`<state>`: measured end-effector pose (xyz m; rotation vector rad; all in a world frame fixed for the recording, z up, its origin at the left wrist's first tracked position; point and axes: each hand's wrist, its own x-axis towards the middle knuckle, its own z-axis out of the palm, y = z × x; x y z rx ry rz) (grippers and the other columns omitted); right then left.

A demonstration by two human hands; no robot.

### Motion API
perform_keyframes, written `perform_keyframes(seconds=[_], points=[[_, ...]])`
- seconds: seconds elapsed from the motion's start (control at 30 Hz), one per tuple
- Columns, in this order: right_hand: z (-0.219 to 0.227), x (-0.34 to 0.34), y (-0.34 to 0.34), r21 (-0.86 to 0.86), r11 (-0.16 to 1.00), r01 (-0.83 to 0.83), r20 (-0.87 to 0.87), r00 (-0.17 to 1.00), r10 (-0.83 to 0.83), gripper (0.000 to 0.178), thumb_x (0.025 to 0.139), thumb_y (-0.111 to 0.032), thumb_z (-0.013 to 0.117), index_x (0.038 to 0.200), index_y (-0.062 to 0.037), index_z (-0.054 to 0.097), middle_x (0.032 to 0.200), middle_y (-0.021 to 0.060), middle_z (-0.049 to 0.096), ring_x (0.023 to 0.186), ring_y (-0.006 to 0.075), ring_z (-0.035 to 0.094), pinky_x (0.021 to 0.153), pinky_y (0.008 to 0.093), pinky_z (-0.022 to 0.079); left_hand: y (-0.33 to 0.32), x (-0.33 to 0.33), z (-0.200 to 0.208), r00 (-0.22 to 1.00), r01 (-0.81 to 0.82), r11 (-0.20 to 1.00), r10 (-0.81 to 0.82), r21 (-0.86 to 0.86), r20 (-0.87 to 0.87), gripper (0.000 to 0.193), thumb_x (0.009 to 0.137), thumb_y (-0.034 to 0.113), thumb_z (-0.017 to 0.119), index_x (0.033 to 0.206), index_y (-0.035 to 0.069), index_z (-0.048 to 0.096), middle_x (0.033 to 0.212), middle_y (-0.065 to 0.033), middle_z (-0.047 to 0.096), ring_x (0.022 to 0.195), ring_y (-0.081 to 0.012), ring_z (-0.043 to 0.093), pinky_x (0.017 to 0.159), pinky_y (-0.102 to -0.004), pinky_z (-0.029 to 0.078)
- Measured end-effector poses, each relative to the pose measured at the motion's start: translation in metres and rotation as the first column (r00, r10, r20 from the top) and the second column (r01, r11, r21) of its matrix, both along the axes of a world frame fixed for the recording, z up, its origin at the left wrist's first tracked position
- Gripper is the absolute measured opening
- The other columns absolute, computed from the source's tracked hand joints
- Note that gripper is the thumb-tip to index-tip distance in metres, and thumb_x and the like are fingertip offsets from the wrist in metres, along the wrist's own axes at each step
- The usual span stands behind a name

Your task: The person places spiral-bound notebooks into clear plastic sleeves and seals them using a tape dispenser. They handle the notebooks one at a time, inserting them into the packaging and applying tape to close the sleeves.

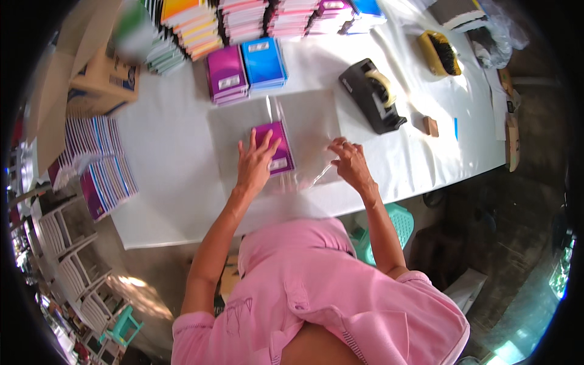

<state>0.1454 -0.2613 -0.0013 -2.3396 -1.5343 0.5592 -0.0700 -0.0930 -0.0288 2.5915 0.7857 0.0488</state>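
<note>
A purple spiral-bound notebook [278,164] lies on a clear plastic sheet [234,125] spread over the white table. My left hand [255,163] rests on the notebook's left side, fingers spread and pressing flat. To the right of it, my right hand [350,163] has its fingers curled in at the sheet's right part, pinching the film. Shiny creases run through the plastic between the notebook and that hand. Just beyond the sheet stand two short stacks, one of purple notebooks [226,70] and one of blue notebooks [263,61].
Tall notebook stacks [243,21] line the far edge. A black tape dispenser [371,97], a yellow brush [439,53] and a small brown block [431,126] sit at right. More notebooks [109,182] and cardboard boxes [103,82] occupy the left. A green stool [398,225] stands below the table edge.
</note>
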Motion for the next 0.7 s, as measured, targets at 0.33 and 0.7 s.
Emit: perform_keyframes(seconds=[0.33,0.7], points=[[0.057,0.185,0.244,0.692,0.686,-0.225,0.44,0.885,-0.153,0.041,0.077,0.002,0.067,0.117,-0.0018,0.063,0.118,0.0129,0.064,0.111,0.0313,0.058,0.095,0.0445,0.043,0.016,0.003,0.002,0.997,0.046,0.999,-0.045,-0.016,0.069,0.063,0.081,0.002,0.065,0.138,0.021,0.049,0.15,-0.0025,0.039,0.141,-0.0371,0.028,0.108,-0.0656,0.025],[0.044,0.183,0.254,0.658,0.741,-0.136,0.435,0.871,-0.227,0.029,0.078,-0.005,0.069,0.106,-0.0133,0.07,0.105,0.0079,0.068,0.1,0.0229,0.063,0.082,0.037,0.046,0.008,0.021,0.013,0.99,0.122,0.99,-0.126,0.064,0.066,0.071,0.08,0.006,0.065,0.145,0.021,0.042,0.148,-0.0106,0.04,0.134,-0.0381,0.038,0.108,-0.0593,0.027]])
